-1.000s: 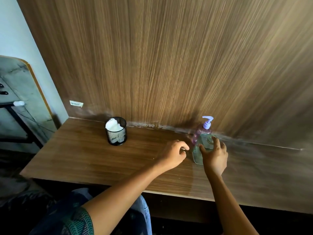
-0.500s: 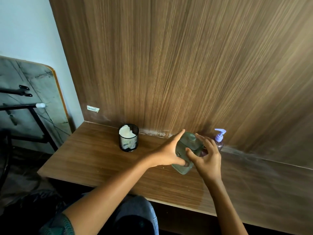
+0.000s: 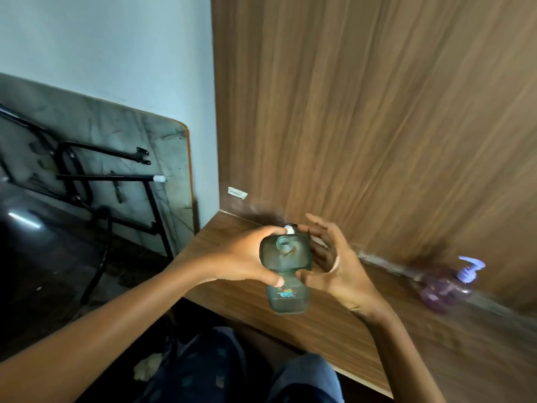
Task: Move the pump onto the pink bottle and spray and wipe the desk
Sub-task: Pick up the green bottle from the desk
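Observation:
My left hand [image 3: 241, 257] is shut around the upper part of a clear greenish bottle [image 3: 287, 301], held above the front of the wooden desk [image 3: 377, 330]. The bottle's neck is open, with no pump on it, and it tilts toward me. My right hand [image 3: 343, 271] is just right of the bottle with its fingers spread and its thumb near the bottle's side. A pink bottle [image 3: 438, 289] with a lilac pump [image 3: 469, 269] on top stands at the back right of the desk, against the wall panel.
A sliver of the mesh cup with white tissue [image 3: 290, 227] shows behind the held bottle. A wood wall panel [image 3: 377, 112] backs the desk. A folded table with black legs [image 3: 116, 135] leans on the wall at left. My knees sit below the desk's front edge.
The clear bottle has gone from the desk beside the pink bottle into my left hand, lifted toward me. My right hand has let go and spread. The view has swung left.

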{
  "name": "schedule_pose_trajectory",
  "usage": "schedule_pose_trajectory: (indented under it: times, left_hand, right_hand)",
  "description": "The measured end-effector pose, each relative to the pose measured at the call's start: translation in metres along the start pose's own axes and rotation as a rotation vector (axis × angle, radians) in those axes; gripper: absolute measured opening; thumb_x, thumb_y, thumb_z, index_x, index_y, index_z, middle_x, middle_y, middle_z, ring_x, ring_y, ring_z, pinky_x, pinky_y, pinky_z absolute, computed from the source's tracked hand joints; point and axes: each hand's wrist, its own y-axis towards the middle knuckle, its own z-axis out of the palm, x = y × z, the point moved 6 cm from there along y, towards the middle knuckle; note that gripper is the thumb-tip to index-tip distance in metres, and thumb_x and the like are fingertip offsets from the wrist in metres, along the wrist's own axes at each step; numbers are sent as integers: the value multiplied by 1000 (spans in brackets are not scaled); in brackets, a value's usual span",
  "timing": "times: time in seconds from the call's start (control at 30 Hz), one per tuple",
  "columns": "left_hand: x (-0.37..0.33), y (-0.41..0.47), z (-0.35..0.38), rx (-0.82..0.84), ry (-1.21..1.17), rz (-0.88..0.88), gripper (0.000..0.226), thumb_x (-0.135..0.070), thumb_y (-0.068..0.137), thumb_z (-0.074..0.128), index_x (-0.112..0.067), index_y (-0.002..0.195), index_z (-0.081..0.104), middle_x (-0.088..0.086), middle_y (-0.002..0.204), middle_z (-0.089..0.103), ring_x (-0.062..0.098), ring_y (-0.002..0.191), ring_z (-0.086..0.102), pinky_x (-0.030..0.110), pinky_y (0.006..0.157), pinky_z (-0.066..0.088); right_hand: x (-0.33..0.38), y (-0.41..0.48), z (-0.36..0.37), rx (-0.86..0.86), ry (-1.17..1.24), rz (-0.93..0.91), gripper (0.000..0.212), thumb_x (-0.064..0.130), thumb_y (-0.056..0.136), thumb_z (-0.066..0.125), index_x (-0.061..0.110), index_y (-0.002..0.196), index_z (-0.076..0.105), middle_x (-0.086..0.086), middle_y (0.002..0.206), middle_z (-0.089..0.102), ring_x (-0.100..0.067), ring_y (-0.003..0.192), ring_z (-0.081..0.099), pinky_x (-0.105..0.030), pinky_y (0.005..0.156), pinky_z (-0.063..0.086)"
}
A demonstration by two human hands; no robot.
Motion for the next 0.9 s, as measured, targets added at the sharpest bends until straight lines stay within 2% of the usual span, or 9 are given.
schedule_pose_trajectory:
  times: [0.03,0.13,0.27,0.37,0.43,0.57,0.67,0.73,0.9]
  left_hand:
    - [12,-12,-15,-45,93,-5,95,-36,55,79,-36,136,31,-25,124,47,-21,111,42,2,91,36]
    - [45,-43,-43,-114,217,-51,105,-40,52,72,-35,142,18,-9,141,31,5,130,34,25,107,35]
    - [115,-89,-87,-259,123,-189,101,-32,53,83,-30,138,28,-9,119,36,4,110,43,4,80,33]
    - [173,-121,-111,-345,86,-293,93,-30,50,85,-23,130,38,-4,118,42,9,106,49,11,79,39]
    - [215,-141,-121,-387,78,-368,88,-30,50,86,-21,125,41,-2,117,44,13,104,52,17,79,41]
    - [302,-169,-120,-428,62,-553,93,-26,53,86,-18,131,35,1,117,37,15,103,46,24,85,40]
    - [367,-179,-102,-451,33,-693,91,-20,54,84,-14,131,35,8,123,38,23,111,45,33,93,42]
    - [406,-183,-82,-448,-14,-806,92,-22,54,83,-15,131,34,11,127,38,30,114,46,42,98,43]
    - [481,-181,-27,-341,83,-1004,94,-39,55,82,-19,133,32,12,132,37,37,118,39,46,97,41]
  right_hand:
    - [0,12,23,39,-11,1,87,0,55,76,39,125,42,-2,132,48,-12,121,53,-31,99,46]
    - [-3,39,84,139,-37,-20,92,0,54,78,36,130,38,2,130,49,-3,120,51,-21,99,44]
    - [-20,76,177,324,-32,-28,96,-10,61,77,40,130,33,5,135,44,0,126,44,-17,102,36]
    - [-49,98,239,427,-33,42,93,7,65,78,46,134,30,26,135,37,18,122,37,-10,99,36]
    - [-78,117,267,398,-120,85,86,17,69,74,40,140,29,24,139,35,19,123,34,-2,92,33]
    - [-144,151,292,290,-558,75,64,16,83,59,19,142,34,-5,149,34,-21,139,29,-22,108,20]
    - [-190,164,305,387,-989,37,58,41,90,46,19,142,32,-3,155,23,-21,145,11,-37,114,3]
    - [-212,165,312,463,-1182,11,57,51,91,37,21,140,35,-3,154,24,-23,145,7,-47,115,1]
    - [-215,158,315,400,-1381,-66,40,43,92,41,14,114,58,-11,134,50,-28,139,28,-53,115,8]
